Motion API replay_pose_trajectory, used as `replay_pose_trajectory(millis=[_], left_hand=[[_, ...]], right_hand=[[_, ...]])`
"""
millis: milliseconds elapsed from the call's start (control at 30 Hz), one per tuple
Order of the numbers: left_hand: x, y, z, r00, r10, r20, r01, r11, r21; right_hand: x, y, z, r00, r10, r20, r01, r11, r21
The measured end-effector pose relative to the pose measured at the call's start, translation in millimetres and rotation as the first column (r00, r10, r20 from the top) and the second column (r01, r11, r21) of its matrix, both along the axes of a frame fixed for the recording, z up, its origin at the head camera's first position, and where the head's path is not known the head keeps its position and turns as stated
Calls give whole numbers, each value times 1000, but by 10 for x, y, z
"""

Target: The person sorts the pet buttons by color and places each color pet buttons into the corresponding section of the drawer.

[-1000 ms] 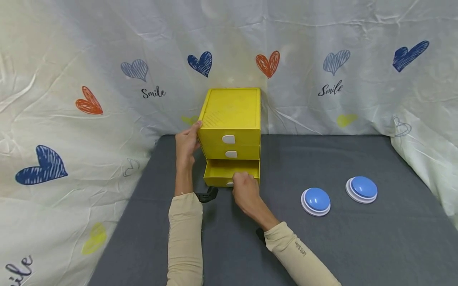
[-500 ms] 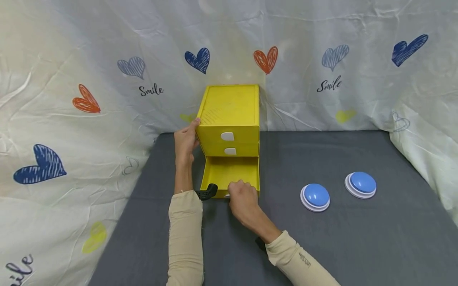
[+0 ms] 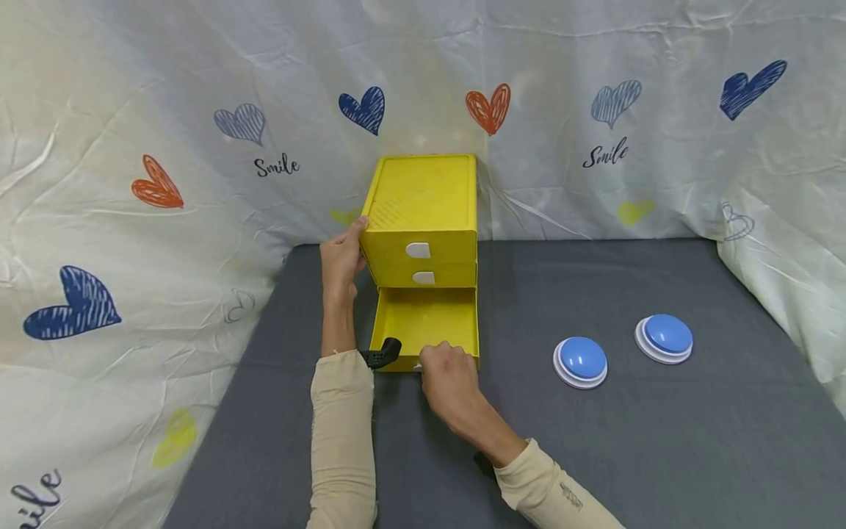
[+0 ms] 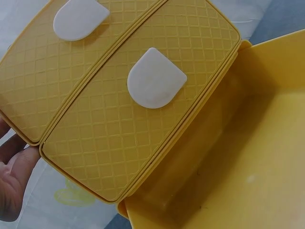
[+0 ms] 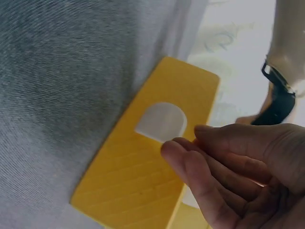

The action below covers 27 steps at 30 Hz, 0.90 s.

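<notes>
A yellow drawer cabinet (image 3: pixel 423 192) with white handles stands against the back cloth. Its bottom drawer (image 3: pixel 423 317) is pulled far out and nothing shows inside it. My left hand (image 3: pixel 340 258) holds the cabinet's left side, the thumb at the upper front corner; the left wrist view shows part of this hand (image 4: pixel 17 176) at the edge. At the drawer front, my right hand (image 3: pixel 452 382) has its fingers curled by the handle. In the right wrist view, fingertips (image 5: pixel 176 151) meet the edge of the white handle (image 5: pixel 164 121), with the thumb near the drawer's rim.
Two blue push buttons with white bases, a nearer one (image 3: pixel 580 361) and a farther one (image 3: pixel 664 338), lie on the dark grey tablecloth (image 3: pixel 595 455) to the right. White cloth with printed hearts (image 3: pixel 542 176) hangs behind and on both sides. Black wrist gear (image 3: pixel 383 355) overlaps the drawer's front left corner.
The bottom drawer has slid out toward me along with my right hand, most of it in the first half second. My left hand keeps its place on the cabinet. The head view has shifted slightly.
</notes>
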State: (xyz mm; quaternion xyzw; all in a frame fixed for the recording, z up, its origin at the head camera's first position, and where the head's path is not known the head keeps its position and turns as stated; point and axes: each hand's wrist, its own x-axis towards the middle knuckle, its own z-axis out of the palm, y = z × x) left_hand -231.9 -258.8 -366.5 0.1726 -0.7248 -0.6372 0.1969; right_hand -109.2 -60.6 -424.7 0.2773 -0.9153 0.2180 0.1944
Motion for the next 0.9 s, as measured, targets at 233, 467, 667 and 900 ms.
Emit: replay_pose_trajectory(millis=[233,467,667,900], left_hand=[[-6,4,8,1000,-5,-4,5,1000,-5],[23,17,28,1000,-13,-15,13,1000,23],[30,7,35,1000,0,2,0,999,45],[25,7,43,1000,-7,4,7,1000,28]], right_hand=[[-16,108,192,998,-61,-1,61,998,-21],[-148,361,287,985,-146,94,154,985,-79],[-307,715,274,958,-229,173,242,969,-53],[-397,1138,187,874,-320,366,339,941,12]])
